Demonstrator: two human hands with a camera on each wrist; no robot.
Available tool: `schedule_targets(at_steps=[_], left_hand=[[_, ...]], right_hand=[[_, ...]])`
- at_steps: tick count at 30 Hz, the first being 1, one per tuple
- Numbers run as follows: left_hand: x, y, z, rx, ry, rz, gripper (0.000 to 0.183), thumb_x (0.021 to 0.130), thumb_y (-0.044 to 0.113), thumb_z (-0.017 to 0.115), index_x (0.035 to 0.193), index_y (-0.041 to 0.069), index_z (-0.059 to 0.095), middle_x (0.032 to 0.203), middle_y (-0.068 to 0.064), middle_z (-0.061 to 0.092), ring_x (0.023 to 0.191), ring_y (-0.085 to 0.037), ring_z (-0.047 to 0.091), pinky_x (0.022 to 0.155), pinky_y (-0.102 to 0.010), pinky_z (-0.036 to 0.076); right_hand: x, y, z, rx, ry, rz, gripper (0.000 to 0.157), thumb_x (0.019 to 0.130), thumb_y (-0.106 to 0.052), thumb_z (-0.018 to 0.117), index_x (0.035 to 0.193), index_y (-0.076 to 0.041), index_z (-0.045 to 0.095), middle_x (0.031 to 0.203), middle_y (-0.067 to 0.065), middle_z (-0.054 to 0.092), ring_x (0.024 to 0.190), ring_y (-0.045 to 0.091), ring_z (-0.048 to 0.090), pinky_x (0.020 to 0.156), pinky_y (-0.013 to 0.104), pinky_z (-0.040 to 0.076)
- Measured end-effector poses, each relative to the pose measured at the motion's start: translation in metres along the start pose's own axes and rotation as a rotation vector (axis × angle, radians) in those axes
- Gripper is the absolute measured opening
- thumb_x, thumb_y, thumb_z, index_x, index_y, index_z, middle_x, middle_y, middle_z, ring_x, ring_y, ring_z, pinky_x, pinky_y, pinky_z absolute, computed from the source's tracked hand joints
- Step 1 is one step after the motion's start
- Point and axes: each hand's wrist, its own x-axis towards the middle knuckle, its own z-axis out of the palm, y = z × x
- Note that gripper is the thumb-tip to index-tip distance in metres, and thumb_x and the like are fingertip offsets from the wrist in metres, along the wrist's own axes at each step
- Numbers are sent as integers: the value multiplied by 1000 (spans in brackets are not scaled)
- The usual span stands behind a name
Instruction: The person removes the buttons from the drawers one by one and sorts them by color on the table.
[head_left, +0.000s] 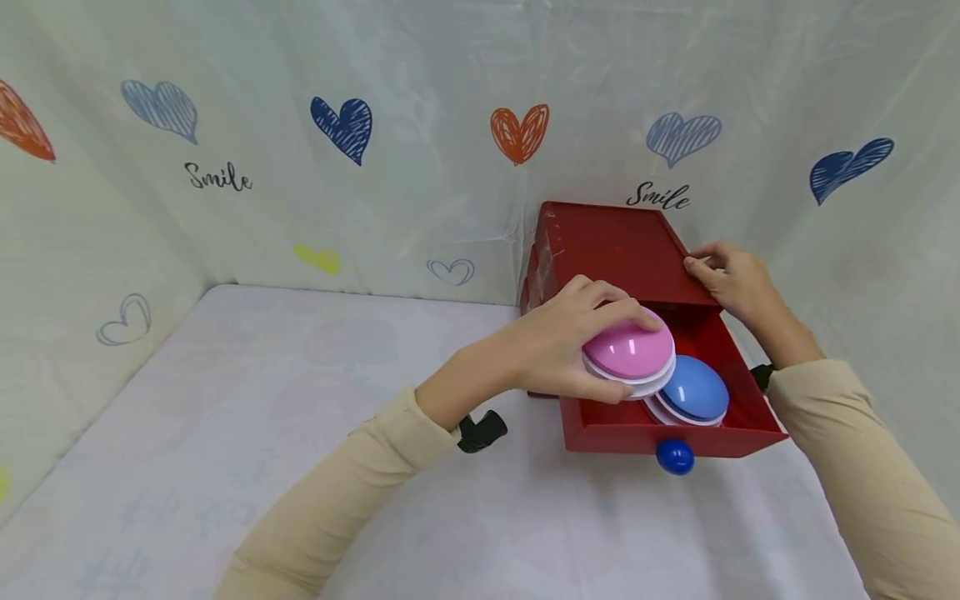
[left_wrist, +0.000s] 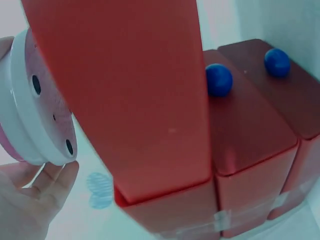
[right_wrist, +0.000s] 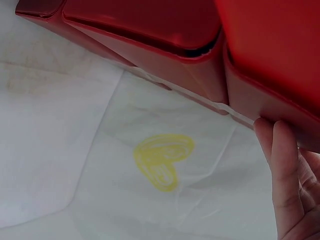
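My left hand (head_left: 562, 342) grips a round push button with a glossy pink dome (head_left: 630, 348) and a white base, fingers over the top and thumb at the near side. It is held over the left front of the pulled-out top drawer (head_left: 607, 440) of a red cabinet (head_left: 615, 250). The left wrist view shows the button's underside (left_wrist: 52, 107), with dark round feet. A blue-domed push button (head_left: 696, 387) lies in the drawer, partly overlapped by the pink one. At the cabinet's upper right edge, my right hand (head_left: 738, 283) rests with its fingers against the side (right_wrist: 270, 107).
A blue knob (head_left: 675, 457) sticks out from the drawer front. Below are two closed drawers with blue knobs (left_wrist: 219, 80). The white table (head_left: 315, 375) extends to the left. A curtain with printed hearts (head_left: 341, 129) hangs close behind the cabinet.
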Motion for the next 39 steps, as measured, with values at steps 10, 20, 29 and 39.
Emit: schedule_targets(at_steps=[10,20,29,39], left_hand=[[-34,-18,-9,-41,149,-18,60,71,34,75,126,29,52,129,1,46,122,-12,33,82,-22,49],[-70,-50,-2,-125,284,-89,57,72,29,77,124,28,55,128,3,48,122,-13,35,85,-31,50],[-97,-73,3,-178,362,-176,57,72,24,78,125,24,56,131,1,48,124,-16,36,88,-38,49],[-114,-87,13,-265,442,-289,58,71,22,80,123,28,56,132,6,48,122,-15,36,89,-39,47]], right_hand=[[-2,1,-2,11,-20,20,61,95,-47,40,131,2,41,121,32,47,99,41,52,62,24,52],[-4,1,-2,11,10,10,60,95,-46,41,130,3,44,116,31,51,93,39,55,56,13,44],[-4,0,0,16,18,10,61,95,-47,41,129,3,44,116,31,51,93,38,55,56,11,42],[-3,0,1,19,22,5,60,95,-46,42,129,3,45,113,30,52,91,36,54,55,11,42]])
